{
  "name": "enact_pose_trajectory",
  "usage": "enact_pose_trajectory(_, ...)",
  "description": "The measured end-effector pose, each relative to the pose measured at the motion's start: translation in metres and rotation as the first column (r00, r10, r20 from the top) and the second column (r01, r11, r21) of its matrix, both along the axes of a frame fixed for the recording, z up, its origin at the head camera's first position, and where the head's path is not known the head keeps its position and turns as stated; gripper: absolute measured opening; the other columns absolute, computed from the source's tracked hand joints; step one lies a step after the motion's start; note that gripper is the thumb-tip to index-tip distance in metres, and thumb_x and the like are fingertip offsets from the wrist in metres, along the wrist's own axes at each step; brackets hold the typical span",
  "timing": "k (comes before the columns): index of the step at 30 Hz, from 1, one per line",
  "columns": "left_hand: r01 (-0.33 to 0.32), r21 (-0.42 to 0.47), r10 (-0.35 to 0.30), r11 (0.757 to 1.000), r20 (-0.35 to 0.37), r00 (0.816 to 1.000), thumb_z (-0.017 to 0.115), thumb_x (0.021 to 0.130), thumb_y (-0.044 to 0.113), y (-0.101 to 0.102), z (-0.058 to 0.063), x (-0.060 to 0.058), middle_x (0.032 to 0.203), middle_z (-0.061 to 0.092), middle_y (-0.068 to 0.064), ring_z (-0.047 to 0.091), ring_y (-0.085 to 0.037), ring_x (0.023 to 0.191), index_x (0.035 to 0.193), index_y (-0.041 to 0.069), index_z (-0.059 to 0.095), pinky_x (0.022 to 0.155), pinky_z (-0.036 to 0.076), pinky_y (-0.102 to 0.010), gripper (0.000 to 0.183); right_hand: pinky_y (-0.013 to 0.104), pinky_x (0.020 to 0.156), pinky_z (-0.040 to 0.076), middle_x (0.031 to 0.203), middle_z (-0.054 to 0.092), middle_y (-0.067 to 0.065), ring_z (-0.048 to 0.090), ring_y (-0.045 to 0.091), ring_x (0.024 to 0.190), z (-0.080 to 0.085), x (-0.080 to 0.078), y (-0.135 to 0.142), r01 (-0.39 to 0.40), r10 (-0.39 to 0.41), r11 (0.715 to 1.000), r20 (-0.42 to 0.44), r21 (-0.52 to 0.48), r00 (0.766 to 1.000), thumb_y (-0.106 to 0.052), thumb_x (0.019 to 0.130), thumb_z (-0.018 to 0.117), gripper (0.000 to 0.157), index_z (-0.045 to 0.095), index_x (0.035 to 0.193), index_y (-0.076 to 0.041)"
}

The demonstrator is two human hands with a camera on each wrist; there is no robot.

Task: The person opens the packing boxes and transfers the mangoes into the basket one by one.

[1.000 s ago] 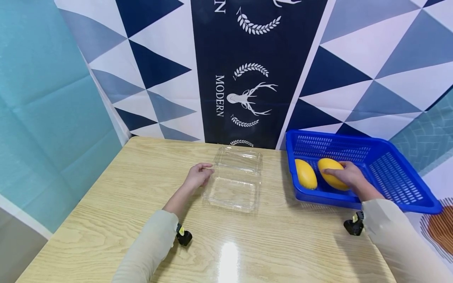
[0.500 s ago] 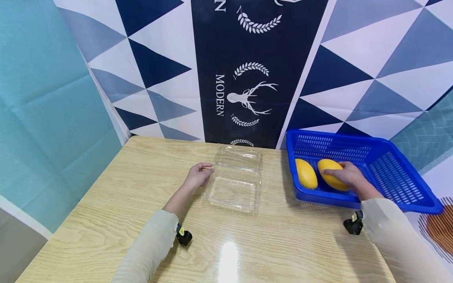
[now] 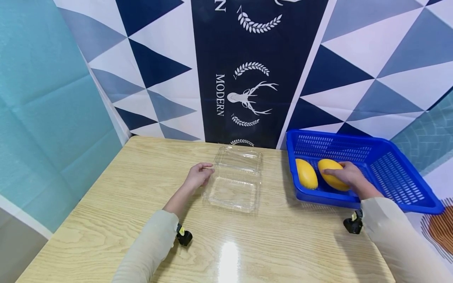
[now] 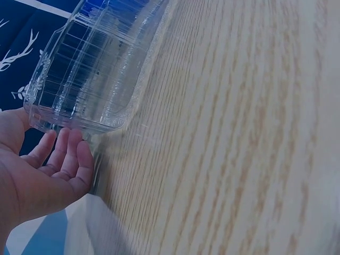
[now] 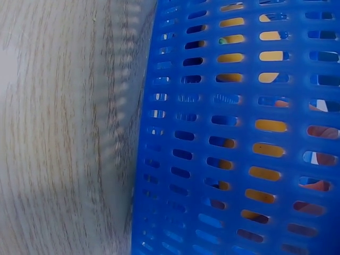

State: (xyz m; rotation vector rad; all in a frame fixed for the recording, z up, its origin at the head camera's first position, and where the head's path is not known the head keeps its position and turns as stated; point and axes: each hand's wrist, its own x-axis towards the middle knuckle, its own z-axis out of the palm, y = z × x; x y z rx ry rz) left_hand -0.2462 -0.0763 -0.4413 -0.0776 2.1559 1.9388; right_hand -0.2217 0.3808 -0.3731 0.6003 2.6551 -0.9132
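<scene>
A clear plastic clamshell box (image 3: 231, 192) lies unfolded on the wooden table, its lid toward the wall. My left hand (image 3: 199, 175) is at the box's left edge, near the fold. The left wrist view shows this hand (image 4: 42, 170) with relaxed fingers, fingertips (image 4: 74, 135) right at the clear plastic wall. Inside a blue basket (image 3: 393, 145), my right hand (image 3: 350, 175) grips a yellow mango (image 3: 330, 167), thumb across its near side. A second mango (image 3: 306, 174) lies to its left. In the right wrist view the basket wall (image 5: 202, 143) mostly hides hand and fruit.
The wooden table (image 3: 141, 165) runs up to a patterned wall cloth (image 3: 244, 98) at the back. The basket stands at the table's right side, its slotted walls rising around the mangoes. A small black device (image 3: 184, 237) is strapped at the left wrist.
</scene>
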Motion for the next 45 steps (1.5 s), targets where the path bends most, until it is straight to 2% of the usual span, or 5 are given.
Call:
enact_pose_trajectory(14, 0.004, 0.015, -0.004, 1.000, 0.001, 1.000, 0.057, 0.092, 0.015, 0.0000, -0.0005, -0.0020, 0.080, 0.048, 0.000, 0.034, -0.008, 0.053, 0.124, 0.006, 0.053, 0.047, 0.029, -0.020, 0.034, 0.056, 0.094, 0.041, 0.133, 0.026, 0.038, 0.038, 0.045, 0.106, 0.0018, 0.0007, 0.0007, -0.013, 0.013, 1.000, 0.019, -0.005, 1.000, -0.057, 0.084, 0.055, 0.103, 0.010, 0.141, 0.016)
enact_pose_trajectory(29, 0.007, 0.022, -0.007, 1.000, -0.007, 1.000, 0.055, 0.093, 0.013, -0.0001, 0.0002, 0.0000, 0.078, 0.047, 0.001, 0.033, -0.007, 0.052, 0.124, 0.004, 0.052, 0.047, 0.029, -0.020, 0.033, 0.055, 0.095, 0.042, 0.129, 0.029, 0.038, 0.039, 0.044, 0.105, -0.0040, -0.0020, 0.0000, -0.024, 0.023, 1.000, 0.039, 0.019, 0.999, -0.058, 0.082, 0.059, 0.107, 0.010, 0.139, 0.017)
enact_pose_trajectory(38, -0.005, 0.015, 0.005, 1.000, -0.008, 1.000, 0.057, 0.092, 0.014, 0.0005, -0.0028, -0.0019, 0.077, 0.048, 0.001, 0.034, -0.007, 0.050, 0.123, 0.004, 0.053, 0.045, 0.028, -0.020, 0.033, 0.042, 0.079, 0.050, 0.120, 0.034, 0.036, 0.044, 0.040, 0.098, -0.0036, -0.0014, -0.0014, -0.050, 0.049, 0.999, 0.060, 0.013, 0.997, -0.056, 0.083, 0.059, 0.100, 0.014, 0.136, 0.017)
enact_pose_trajectory(45, -0.002, 0.011, 0.002, 1.000, -0.005, 1.000, 0.057, 0.092, 0.015, 0.0004, -0.0031, -0.0019, 0.077, 0.048, 0.001, 0.034, -0.007, 0.051, 0.123, 0.005, 0.054, 0.045, 0.028, -0.019, 0.033, 0.049, 0.087, 0.049, 0.120, 0.033, 0.036, 0.043, 0.042, 0.100, -0.0024, 0.0000, -0.0005, -0.027, 0.027, 1.000, 0.084, -0.002, 0.996, -0.053, 0.086, 0.057, 0.097, 0.013, 0.136, 0.018)
